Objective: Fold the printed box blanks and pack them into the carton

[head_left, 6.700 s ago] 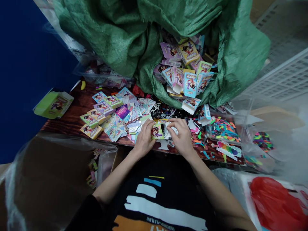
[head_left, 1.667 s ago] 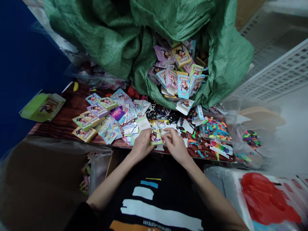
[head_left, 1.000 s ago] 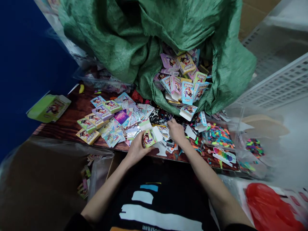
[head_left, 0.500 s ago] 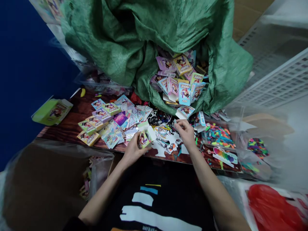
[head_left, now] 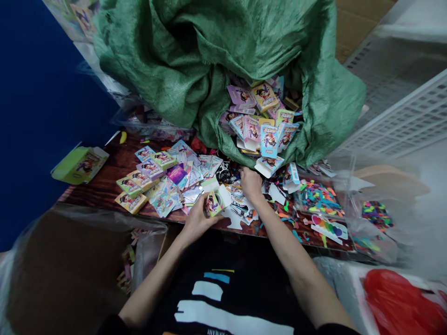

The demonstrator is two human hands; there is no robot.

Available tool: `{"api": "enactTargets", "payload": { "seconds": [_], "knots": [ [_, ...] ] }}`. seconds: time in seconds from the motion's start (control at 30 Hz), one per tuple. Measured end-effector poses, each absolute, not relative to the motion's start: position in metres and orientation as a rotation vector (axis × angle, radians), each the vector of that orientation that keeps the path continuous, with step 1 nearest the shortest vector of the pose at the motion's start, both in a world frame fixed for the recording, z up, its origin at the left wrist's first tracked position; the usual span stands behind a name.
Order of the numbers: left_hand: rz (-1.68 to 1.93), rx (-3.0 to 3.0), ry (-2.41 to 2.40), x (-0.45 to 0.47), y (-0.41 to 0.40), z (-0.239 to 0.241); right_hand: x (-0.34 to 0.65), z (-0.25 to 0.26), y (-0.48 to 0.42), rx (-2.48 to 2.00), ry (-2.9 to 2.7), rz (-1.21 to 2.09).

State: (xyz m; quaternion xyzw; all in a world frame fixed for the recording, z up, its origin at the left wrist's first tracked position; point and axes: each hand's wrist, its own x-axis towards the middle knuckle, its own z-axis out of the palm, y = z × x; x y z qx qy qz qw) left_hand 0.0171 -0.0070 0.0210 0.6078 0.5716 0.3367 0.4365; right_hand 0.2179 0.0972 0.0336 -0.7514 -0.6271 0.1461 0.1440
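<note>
Wood-grain bench [head_left: 109,160] carries loose cards [head_left: 164,197] at left; a green sack [head_left: 150,70] of printed boxes [head_left: 268,139] lies at the far side. Left hand [head_left: 196,219]: grip closed around a green carton [head_left: 211,204], held at near centre. Right hand [head_left: 250,183]: at a dark pile of small pieces [head_left: 223,171], beyond and right of the carton; grip state cannot be determined.

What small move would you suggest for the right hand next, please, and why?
Perhaps the right hand could bring one piece from the dark pile to the small green box, since that hand is at the pile and the left hand holds the box with its white flap open.
</note>
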Motion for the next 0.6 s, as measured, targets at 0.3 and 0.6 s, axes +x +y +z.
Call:
{"api": "enactTargets", "payload": {
  "seconds": [0.3, 0.6],
  "knots": [
    [0.831, 1.544, 1.409, 0.008, -0.004, 0.027, 0.224, 0.036, 0.086, -1.924, -1.588, 0.664],
    [0.862, 1.502, 1.012, 0.015, -0.008, 0.032, 0.243, 0.083, 0.034, -1.291, -0.816, 1.624]
  ]
}}
